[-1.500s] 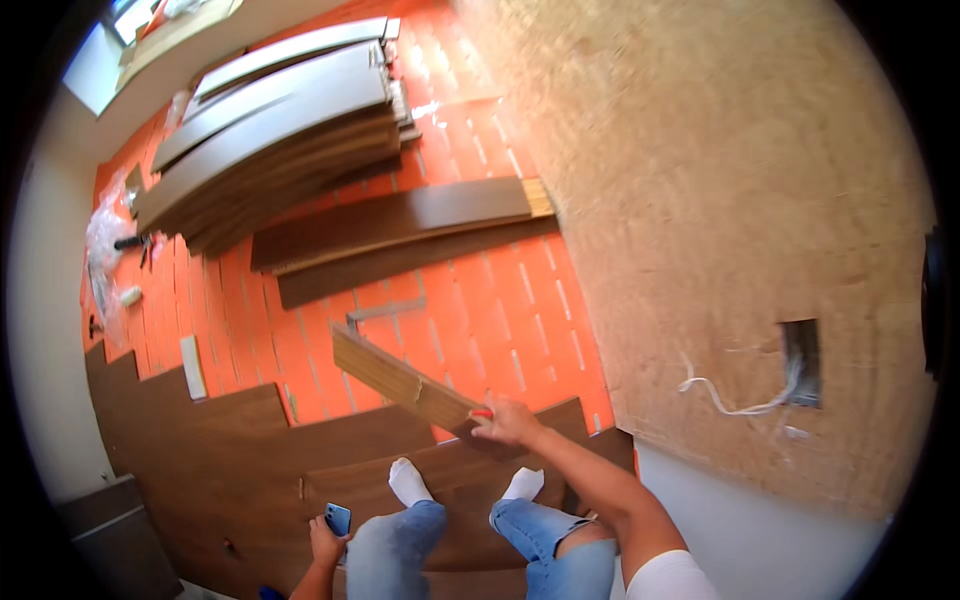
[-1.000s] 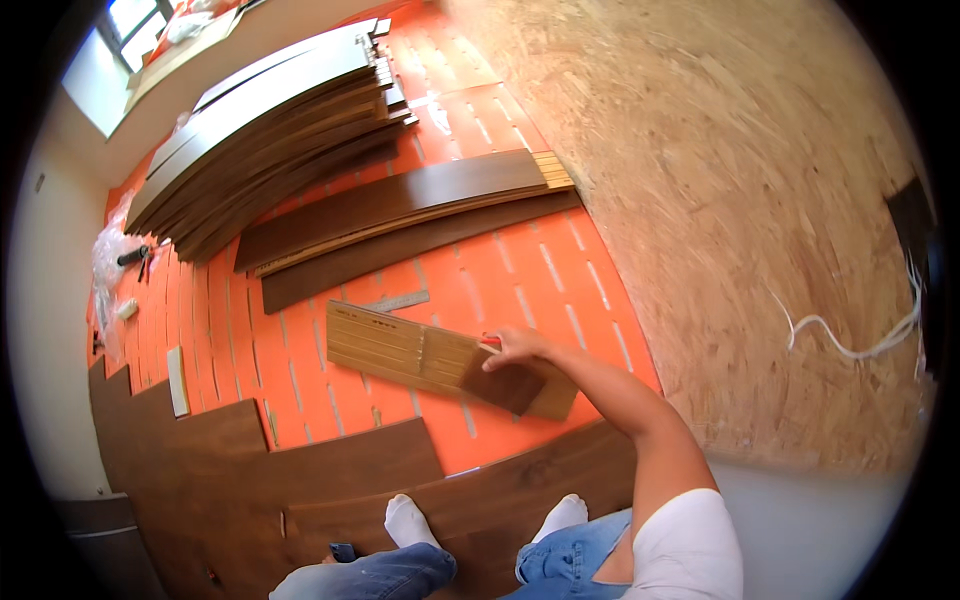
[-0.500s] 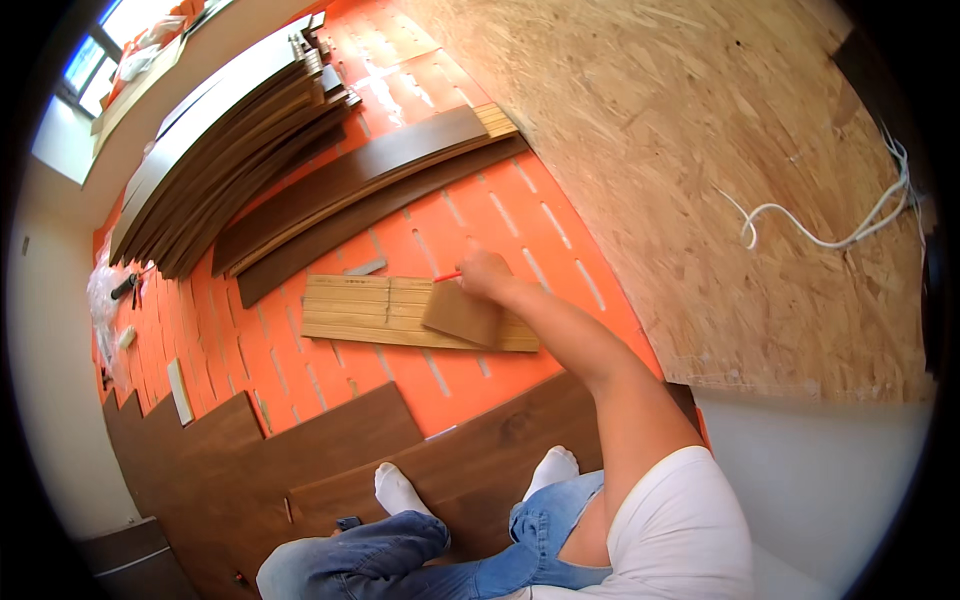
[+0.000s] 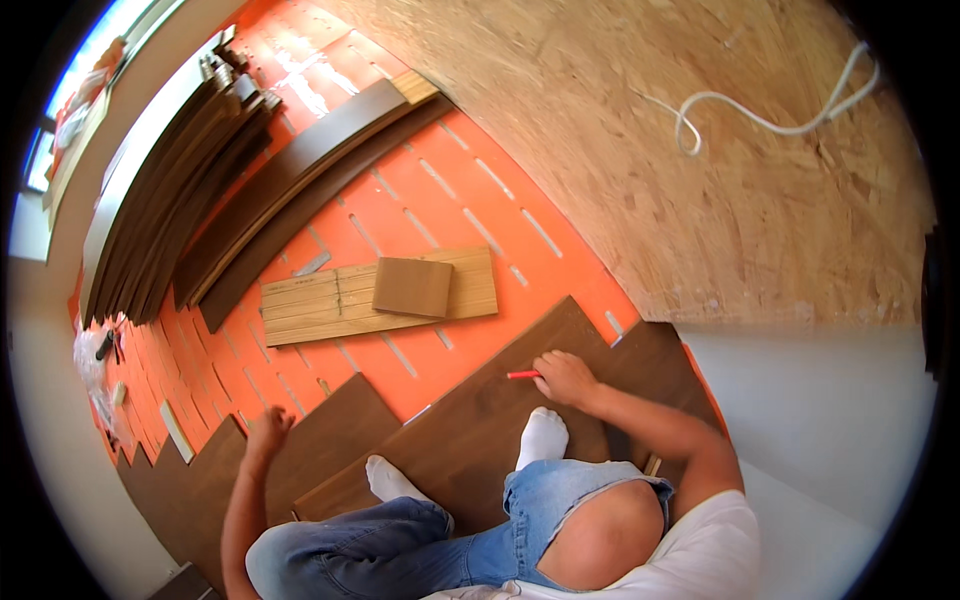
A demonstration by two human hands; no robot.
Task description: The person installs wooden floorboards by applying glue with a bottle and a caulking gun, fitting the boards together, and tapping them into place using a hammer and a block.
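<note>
My right hand (image 4: pixel 566 379) is closed around a red pencil (image 4: pixel 522 375), over a dark brown floor plank (image 4: pixel 470 400) in front of my right foot. My left hand (image 4: pixel 270 432) hovers above the laid planks at the left, its fingers curled. Whether anything is inside them is hidden. Beyond both hands, a short plank (image 4: pixel 300 300) lies pale, grooved side up on the orange underlay (image 4: pixel 390 215). A flat brown square block (image 4: pixel 413 287) rests on top of it, toward its right part.
A tall stack of planks (image 4: pixel 150 190) stands at the far left, with a smaller pile (image 4: pixel 300 165) beside it. Chipboard flooring (image 4: pixel 620 150) carries a white cable (image 4: pixel 760 118) at the right. A pale strip (image 4: pixel 176 432) and clear plastic (image 4: pixel 92 370) lie near the left wall.
My right hand has drawn back from the short plank with the red pencil. The brown block now lies squarer on the plank, farther from its right end. My left hand has come into view.
</note>
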